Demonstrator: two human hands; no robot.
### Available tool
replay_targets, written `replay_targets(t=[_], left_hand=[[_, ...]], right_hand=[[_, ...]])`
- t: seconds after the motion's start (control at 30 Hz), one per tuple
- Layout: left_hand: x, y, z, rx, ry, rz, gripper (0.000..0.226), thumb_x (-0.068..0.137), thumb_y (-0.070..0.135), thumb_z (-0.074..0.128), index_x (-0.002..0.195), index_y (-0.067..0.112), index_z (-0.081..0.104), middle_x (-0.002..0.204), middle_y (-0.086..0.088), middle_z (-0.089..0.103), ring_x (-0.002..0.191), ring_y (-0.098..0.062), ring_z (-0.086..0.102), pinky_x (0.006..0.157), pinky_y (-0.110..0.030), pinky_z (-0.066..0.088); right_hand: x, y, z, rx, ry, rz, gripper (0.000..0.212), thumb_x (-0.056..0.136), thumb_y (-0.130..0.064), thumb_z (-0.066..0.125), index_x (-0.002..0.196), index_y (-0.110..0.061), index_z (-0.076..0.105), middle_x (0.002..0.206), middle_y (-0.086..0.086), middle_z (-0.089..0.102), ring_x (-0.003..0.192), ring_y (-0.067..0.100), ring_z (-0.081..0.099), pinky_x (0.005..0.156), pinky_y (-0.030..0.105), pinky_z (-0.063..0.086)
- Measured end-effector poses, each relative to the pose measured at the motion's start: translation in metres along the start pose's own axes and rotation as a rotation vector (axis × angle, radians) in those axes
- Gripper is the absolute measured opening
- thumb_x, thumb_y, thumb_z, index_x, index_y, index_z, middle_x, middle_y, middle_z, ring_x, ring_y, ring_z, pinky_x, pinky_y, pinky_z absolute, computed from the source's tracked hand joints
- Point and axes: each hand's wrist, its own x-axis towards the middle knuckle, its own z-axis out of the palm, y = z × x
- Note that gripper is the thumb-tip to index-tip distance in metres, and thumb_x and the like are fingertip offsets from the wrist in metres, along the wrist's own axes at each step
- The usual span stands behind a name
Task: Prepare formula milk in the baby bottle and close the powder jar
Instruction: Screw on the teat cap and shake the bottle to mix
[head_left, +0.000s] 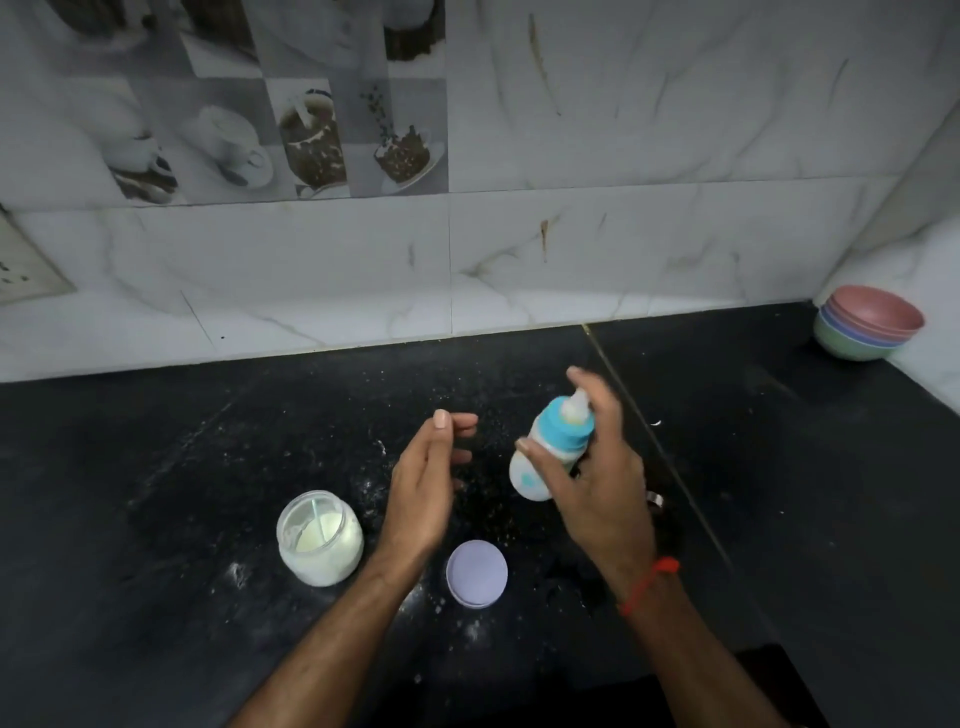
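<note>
bottle in my right hand (597, 467), held clear above the desk (208, 467), fingers wrapped round the body of the baby bottle (545, 452) with the blue collar and teat on top. long axis tilted, teat end leaning up and away toward the wall, base pointing back and left toward me; contents look milky white, motion blur on the teat and fingers, so i judge a shaking or mixing step. left hand (423, 493) empty, fingers loosely apart and curled, hovering above the desk between jar and bottle, touching nothing. powder jar (319, 540) stands upright and open on the desk just left of my left wrist, powder inside, what may be a scoop handle against the wall, can't tell for sure. lilac lid (477, 573) lies flat on the desk, apart from the jar, in the gap between my two forearms, nearer me than either hand. relation that matters: the lid sits down and right of the left hand, the jar down and left of it, so the free left hand is the nearer one for both; the right is occupied. spilled powder specks scattered on the dark surface. stacked bowls (867, 322) far right corner, well apart, irrelevant.
</note>
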Motion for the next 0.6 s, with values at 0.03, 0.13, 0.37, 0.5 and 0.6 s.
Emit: replay_targets(t=[0.03, 0.13, 0.37, 0.5, 0.6], left_hand=[[-0.001, 0.002, 0.000, 0.007, -0.007, 0.004, 0.049, 0.103, 0.061, 0.032, 0.114, 0.036, 0.072, 0.117, 0.013, 0.074, 0.102, -0.011, 0.071, 0.083, -0.034, 0.059], [-0.001, 0.004, 0.000, 0.035, -0.007, 0.018, 0.050, 0.098, 0.061, 0.032, 0.116, 0.036, 0.071, 0.117, 0.014, 0.074, 0.101, -0.006, 0.070, 0.082, -0.030, 0.058], [-0.010, 0.002, 0.013, 0.021, -0.148, 0.020, 0.047, 0.101, 0.058, 0.036, 0.123, 0.031, 0.068, 0.117, 0.007, 0.075, 0.103, -0.013, 0.073, 0.084, -0.035, 0.061], [-0.019, 0.012, 0.027, -0.111, -0.193, -0.118, 0.052, 0.109, 0.047, 0.034, 0.112, 0.010, 0.070, 0.093, -0.008, 0.078, 0.078, -0.016, 0.075, 0.062, -0.024, 0.060], [-0.017, 0.021, 0.024, -0.317, -0.319, -0.418, 0.066, 0.090, 0.065, 0.041, 0.094, 0.012, 0.078, 0.086, -0.025, 0.070, 0.067, -0.032, 0.067, 0.051, -0.036, 0.058]], right_hand=[[-0.002, -0.002, 0.000, 0.007, -0.038, 0.051, 0.076, 0.084, -0.022, 0.083, 0.143, -0.039, 0.037, 0.141, -0.032, 0.044, 0.127, 0.005, 0.057, 0.106, 0.040, 0.052], [0.003, -0.013, -0.005, 0.110, 0.161, -0.058, 0.082, 0.083, -0.010, 0.083, 0.143, -0.035, 0.033, 0.143, -0.018, 0.048, 0.121, 0.024, 0.064, 0.101, 0.034, 0.056], [-0.008, -0.008, 0.004, 0.106, -0.004, 0.131, 0.075, 0.085, -0.023, 0.082, 0.142, -0.041, 0.036, 0.134, -0.005, 0.056, 0.113, 0.016, 0.066, 0.094, 0.036, 0.059], [-0.012, -0.016, 0.011, 0.272, -0.057, 0.184, 0.078, 0.086, -0.025, 0.081, 0.146, -0.041, 0.034, 0.125, -0.001, 0.061, 0.104, 0.025, 0.070, 0.088, 0.048, 0.061], [-0.008, -0.014, 0.002, 0.310, -0.270, 0.187, 0.089, 0.086, -0.022, 0.082, 0.151, -0.044, 0.026, 0.129, 0.000, 0.060, 0.107, 0.026, 0.070, 0.092, 0.051, 0.060]])
